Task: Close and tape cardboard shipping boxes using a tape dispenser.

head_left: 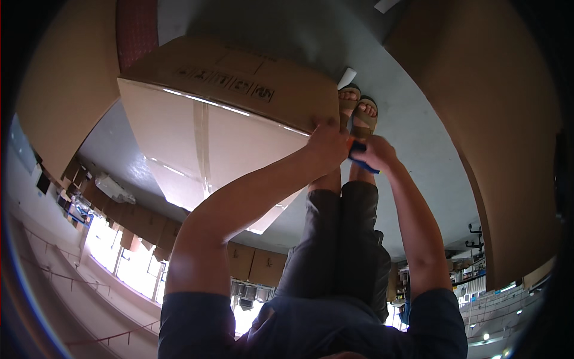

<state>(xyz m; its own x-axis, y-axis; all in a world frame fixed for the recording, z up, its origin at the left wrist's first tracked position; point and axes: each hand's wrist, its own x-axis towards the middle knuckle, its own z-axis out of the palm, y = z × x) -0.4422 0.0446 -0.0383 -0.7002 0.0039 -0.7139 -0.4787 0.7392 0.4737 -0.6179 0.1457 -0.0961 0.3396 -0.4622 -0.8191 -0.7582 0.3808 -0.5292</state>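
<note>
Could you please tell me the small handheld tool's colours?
The tool is mostly dark blue with orange, seen best in the head view.

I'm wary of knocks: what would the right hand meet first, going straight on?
Past the blue-and-orange object the right hand holds, probably the left hand, though depth is unclear.

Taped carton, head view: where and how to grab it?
I'd press flat palms on its two ends, one hand from picture left, one from picture right. The carton is wide and flat-sided, with no handle visible. The left hand is already at its right-end corner.
</note>
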